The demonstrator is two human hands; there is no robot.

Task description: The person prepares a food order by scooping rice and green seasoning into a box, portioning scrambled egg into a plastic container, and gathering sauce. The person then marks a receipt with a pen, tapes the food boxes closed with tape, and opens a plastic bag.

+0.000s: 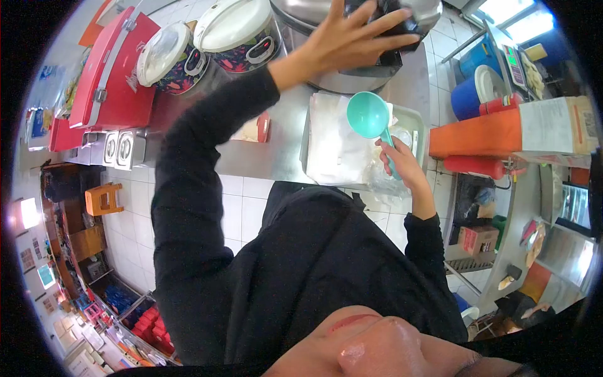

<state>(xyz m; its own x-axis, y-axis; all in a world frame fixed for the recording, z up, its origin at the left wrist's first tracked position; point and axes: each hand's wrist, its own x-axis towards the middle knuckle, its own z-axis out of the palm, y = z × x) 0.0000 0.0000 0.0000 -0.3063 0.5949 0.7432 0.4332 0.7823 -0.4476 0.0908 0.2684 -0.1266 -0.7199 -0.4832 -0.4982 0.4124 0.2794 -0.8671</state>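
Note:
My left hand reaches over a large steel pot or cooker at the top of the view. Its fingers are stretched apart across a glossy black part, perhaps a handle or panel; the contact is not fully visible. My right hand is closed round the handle of a turquoise dipper. The dipper's round bowl looks empty and is held above a shallow tray with white paper sheets in it. Clear plastic lies by the tray's near edge.
The steel counter also carries two white-lidded floral pots, a red cool box, steel containers and a red-edged item. On the right are an orange box and a fire extinguisher.

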